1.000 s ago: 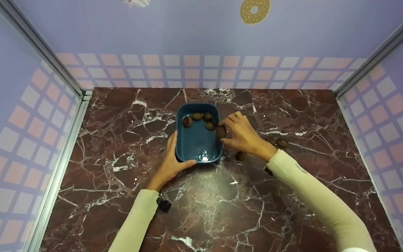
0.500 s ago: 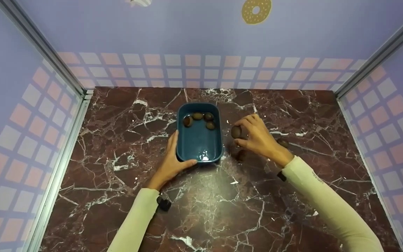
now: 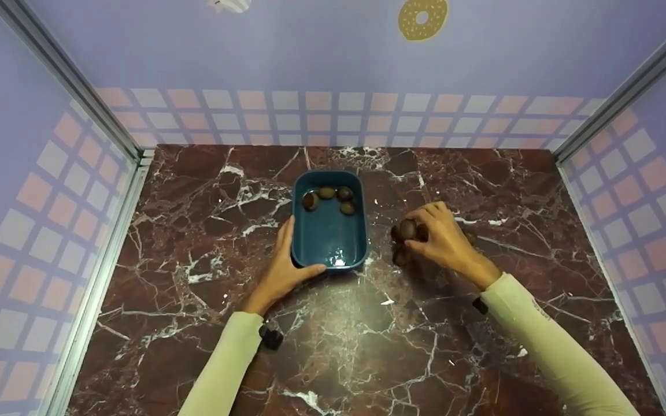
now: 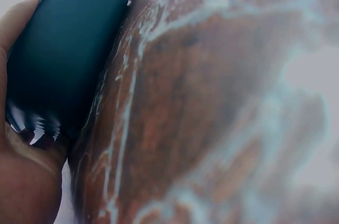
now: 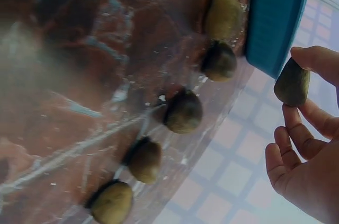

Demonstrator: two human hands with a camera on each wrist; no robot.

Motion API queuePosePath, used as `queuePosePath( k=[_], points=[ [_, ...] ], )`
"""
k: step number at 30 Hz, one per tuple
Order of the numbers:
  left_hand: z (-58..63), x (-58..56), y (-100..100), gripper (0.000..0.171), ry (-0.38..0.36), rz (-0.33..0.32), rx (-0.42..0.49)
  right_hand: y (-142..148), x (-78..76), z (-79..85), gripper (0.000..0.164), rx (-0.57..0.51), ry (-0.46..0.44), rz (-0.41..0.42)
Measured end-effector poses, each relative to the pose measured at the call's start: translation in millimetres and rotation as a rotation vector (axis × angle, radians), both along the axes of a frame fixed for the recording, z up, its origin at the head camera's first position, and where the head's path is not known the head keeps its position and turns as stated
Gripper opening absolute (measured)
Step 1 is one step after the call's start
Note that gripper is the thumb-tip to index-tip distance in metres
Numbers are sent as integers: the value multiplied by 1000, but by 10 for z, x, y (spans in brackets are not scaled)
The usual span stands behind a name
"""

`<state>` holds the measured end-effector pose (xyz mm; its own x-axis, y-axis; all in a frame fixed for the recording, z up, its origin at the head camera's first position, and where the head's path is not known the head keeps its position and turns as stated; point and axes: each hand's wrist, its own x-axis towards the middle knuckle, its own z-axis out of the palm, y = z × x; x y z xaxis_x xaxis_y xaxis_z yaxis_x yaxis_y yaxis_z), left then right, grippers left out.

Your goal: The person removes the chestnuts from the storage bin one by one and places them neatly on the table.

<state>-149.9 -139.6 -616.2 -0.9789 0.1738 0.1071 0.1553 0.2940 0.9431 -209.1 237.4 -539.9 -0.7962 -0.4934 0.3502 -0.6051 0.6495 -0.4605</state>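
A teal rectangular container (image 3: 333, 237) stands on the marbled tabletop with several chestnuts (image 3: 326, 193) at its far end. My left hand (image 3: 282, 267) holds its near left corner, fingers along the left wall and thumb on the near side; the left wrist view shows the container's outer wall (image 4: 63, 38) beside that hand (image 4: 26, 181). To the container's right, my right hand (image 3: 443, 240) pinches one brown chestnut (image 3: 407, 229) between thumb and fingertips. The right wrist view shows this held chestnut (image 5: 293, 82) raised off the table, near a row of several others (image 5: 183, 112).
More chestnuts (image 3: 403, 255) lie on the table under and beside the right hand, partly hidden by it. Lilac walls with pink and white squares (image 3: 350, 118) enclose the table (image 3: 333, 352) at the back and both sides.
My right hand has moved from the container's right rim to the right and slightly nearer, carrying the pinched chestnut away over those on the table. The left hand and container have stayed still.
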Motion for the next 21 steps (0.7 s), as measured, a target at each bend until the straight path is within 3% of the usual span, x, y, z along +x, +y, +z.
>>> queuePosePath(
  k=[17,18,21],
  points=[
    [-3,-2,0,130,-7,4,-6,217,224,-289,50,0,-36,-24],
    [48,18,16,130,-10,7,5,232,235,-302,49,3,-43,-30],
    [41,16,21,130,-2,9,10,271,266,-348,48,14,-54,-48]
  ],
)
